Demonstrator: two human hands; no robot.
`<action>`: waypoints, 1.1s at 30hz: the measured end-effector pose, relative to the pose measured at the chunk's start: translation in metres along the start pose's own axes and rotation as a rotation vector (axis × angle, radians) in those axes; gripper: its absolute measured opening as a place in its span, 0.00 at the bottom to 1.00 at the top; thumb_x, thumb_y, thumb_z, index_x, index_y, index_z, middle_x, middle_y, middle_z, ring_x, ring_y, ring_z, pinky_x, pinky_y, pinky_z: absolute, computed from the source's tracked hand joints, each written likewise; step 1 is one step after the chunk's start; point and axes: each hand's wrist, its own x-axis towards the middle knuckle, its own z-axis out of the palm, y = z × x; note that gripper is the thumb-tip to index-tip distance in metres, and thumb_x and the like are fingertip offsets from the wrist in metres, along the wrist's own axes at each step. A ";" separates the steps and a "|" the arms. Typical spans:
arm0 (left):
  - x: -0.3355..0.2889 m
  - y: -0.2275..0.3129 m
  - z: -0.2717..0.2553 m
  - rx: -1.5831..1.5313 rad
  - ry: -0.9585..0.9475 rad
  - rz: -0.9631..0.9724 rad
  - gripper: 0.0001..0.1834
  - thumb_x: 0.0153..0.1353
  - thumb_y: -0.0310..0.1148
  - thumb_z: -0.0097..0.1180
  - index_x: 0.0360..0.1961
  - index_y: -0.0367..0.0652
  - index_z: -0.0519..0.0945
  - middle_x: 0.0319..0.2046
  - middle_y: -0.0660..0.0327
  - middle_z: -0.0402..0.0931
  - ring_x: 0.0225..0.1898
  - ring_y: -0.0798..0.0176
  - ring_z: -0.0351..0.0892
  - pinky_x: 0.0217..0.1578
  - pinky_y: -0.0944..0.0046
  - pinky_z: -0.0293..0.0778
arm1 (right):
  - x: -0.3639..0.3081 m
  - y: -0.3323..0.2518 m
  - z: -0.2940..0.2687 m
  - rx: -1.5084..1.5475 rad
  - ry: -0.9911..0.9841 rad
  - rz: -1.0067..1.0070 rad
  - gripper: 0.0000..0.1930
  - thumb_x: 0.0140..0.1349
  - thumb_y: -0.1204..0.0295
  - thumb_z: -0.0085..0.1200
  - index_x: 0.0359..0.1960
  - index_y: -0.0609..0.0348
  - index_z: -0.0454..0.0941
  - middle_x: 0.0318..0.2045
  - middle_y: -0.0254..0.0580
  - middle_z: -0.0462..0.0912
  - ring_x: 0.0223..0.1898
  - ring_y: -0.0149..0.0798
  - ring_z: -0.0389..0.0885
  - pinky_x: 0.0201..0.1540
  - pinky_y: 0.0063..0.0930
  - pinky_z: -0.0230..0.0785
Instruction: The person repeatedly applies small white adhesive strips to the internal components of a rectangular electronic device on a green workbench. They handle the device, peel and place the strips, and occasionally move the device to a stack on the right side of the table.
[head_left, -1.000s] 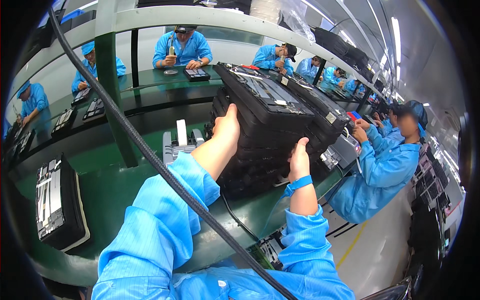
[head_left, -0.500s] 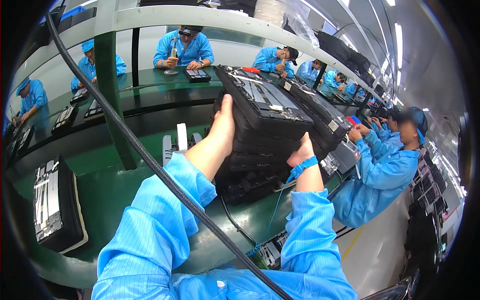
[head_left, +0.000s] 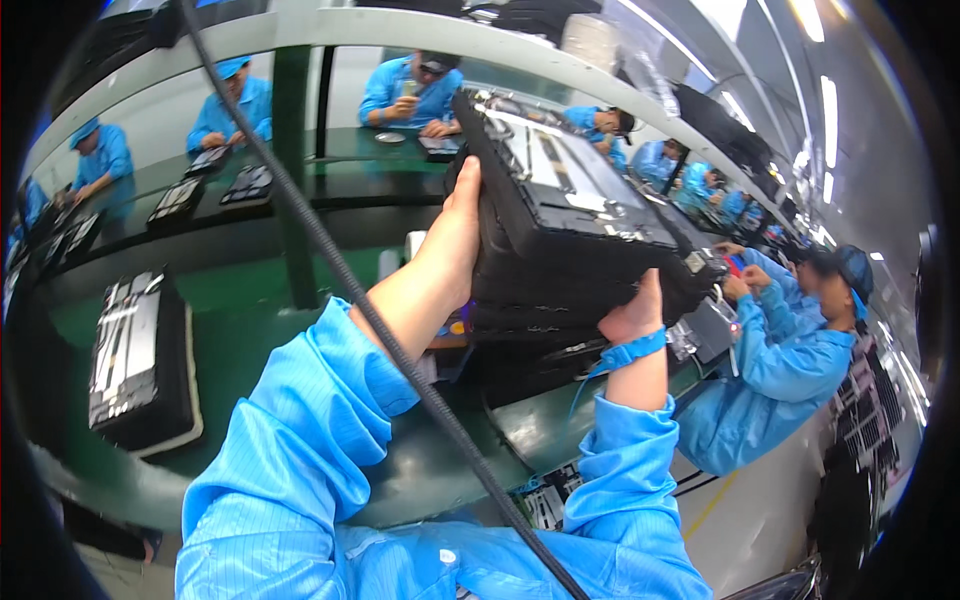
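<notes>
A tall stack of black trays [head_left: 565,265] is gripped between my two hands, tilted with its near right corner low. On top lies an opened flat device [head_left: 570,165] with silver and grey inner panels, like a tablet without its cover. My left hand [head_left: 458,235] presses the stack's left side, fingers mostly hidden behind it. My right hand [head_left: 637,310] holds the near right corner from below, its fingertips hidden under the trays. A blue wrist strap [head_left: 632,350] with a thin cord is on my right wrist. The stack's underside is dark and partly hidden.
Another stack of devices [head_left: 145,360] stands on the green bench [head_left: 250,420] at left. A black braided cable [head_left: 400,365] crosses before my left forearm. A green post [head_left: 294,180] rises beyond. A co-worker [head_left: 780,370] works close at right; others sit across the line.
The stack in my hands has risen and looks larger and more tilted, my hands moving with it. The whole view has also shifted and rotated a little.
</notes>
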 end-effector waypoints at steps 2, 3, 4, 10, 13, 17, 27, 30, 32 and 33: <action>-0.023 0.017 -0.004 0.010 0.033 0.029 0.34 0.66 0.61 0.39 0.56 0.41 0.71 0.47 0.56 0.79 0.46 0.60 0.79 0.48 0.60 0.76 | -0.021 0.004 0.015 0.032 -0.132 0.063 0.31 0.67 0.43 0.34 0.53 0.54 0.75 0.54 0.43 0.77 0.57 0.51 0.73 0.62 0.50 0.60; -0.041 0.027 -0.002 0.012 0.050 0.039 0.34 0.66 0.61 0.39 0.56 0.41 0.72 0.46 0.56 0.79 0.46 0.60 0.80 0.48 0.60 0.76 | -0.022 0.009 0.002 0.195 -0.460 0.169 0.31 0.66 0.43 0.34 0.53 0.54 0.76 0.53 0.44 0.78 0.57 0.51 0.73 0.62 0.50 0.61; -0.071 0.040 0.009 0.023 0.099 0.035 0.35 0.66 0.62 0.39 0.56 0.41 0.72 0.45 0.56 0.80 0.45 0.60 0.80 0.48 0.60 0.76 | -0.030 0.019 0.011 0.225 -0.478 0.185 0.31 0.66 0.43 0.35 0.53 0.54 0.76 0.53 0.44 0.78 0.56 0.51 0.73 0.61 0.50 0.62; -0.179 0.071 -0.043 0.243 0.338 0.156 0.38 0.64 0.66 0.36 0.59 0.45 0.71 0.53 0.54 0.75 0.54 0.57 0.75 0.55 0.56 0.71 | -0.098 0.097 0.077 0.193 -0.582 0.206 0.27 0.63 0.47 0.48 0.55 0.55 0.73 0.50 0.41 0.78 0.52 0.44 0.76 0.58 0.42 0.67; -0.232 0.067 -0.088 0.040 0.104 0.164 0.41 0.63 0.68 0.33 0.64 0.46 0.64 0.58 0.52 0.69 0.57 0.52 0.71 0.56 0.51 0.70 | -0.131 0.140 0.095 0.091 -0.552 0.236 0.28 0.64 0.50 0.48 0.57 0.57 0.70 0.50 0.43 0.79 0.50 0.44 0.78 0.54 0.40 0.70; -0.282 0.053 -0.152 -0.310 -0.085 0.062 0.45 0.62 0.70 0.31 0.68 0.45 0.57 0.63 0.50 0.62 0.61 0.47 0.66 0.58 0.47 0.68 | -0.175 0.182 0.095 -0.010 -0.589 0.279 0.27 0.69 0.51 0.38 0.58 0.59 0.68 0.51 0.43 0.78 0.52 0.40 0.77 0.55 0.36 0.69; -0.336 0.026 -0.201 0.112 0.485 -0.043 0.39 0.64 0.63 0.35 0.64 0.42 0.63 0.60 0.50 0.67 0.58 0.52 0.70 0.56 0.53 0.70 | -0.221 0.226 0.072 -0.191 -0.477 0.521 0.30 0.69 0.59 0.42 0.70 0.55 0.51 0.63 0.46 0.65 0.61 0.40 0.68 0.61 0.36 0.64; -0.341 0.037 -0.203 0.264 0.532 0.065 0.32 0.64 0.51 0.40 0.61 0.38 0.64 0.56 0.52 0.70 0.55 0.57 0.73 0.53 0.57 0.72 | -0.207 0.204 0.083 -0.206 -0.574 0.533 0.36 0.66 0.57 0.47 0.69 0.62 0.49 0.65 0.49 0.61 0.64 0.41 0.64 0.64 0.36 0.59; -0.336 0.050 -0.188 0.334 0.464 0.179 0.37 0.66 0.51 0.42 0.66 0.35 0.54 0.61 0.49 0.63 0.60 0.55 0.67 0.59 0.56 0.66 | -0.196 0.205 0.086 -0.096 -0.542 0.419 0.35 0.67 0.55 0.45 0.69 0.64 0.51 0.66 0.49 0.60 0.65 0.41 0.63 0.65 0.35 0.56; -0.334 0.055 -0.184 0.372 0.398 0.269 0.39 0.66 0.52 0.43 0.68 0.35 0.51 0.63 0.48 0.60 0.62 0.55 0.65 0.61 0.56 0.63 | -0.190 0.206 0.089 -0.038 -0.527 0.365 0.35 0.67 0.54 0.44 0.68 0.64 0.52 0.66 0.50 0.60 0.65 0.42 0.63 0.66 0.35 0.55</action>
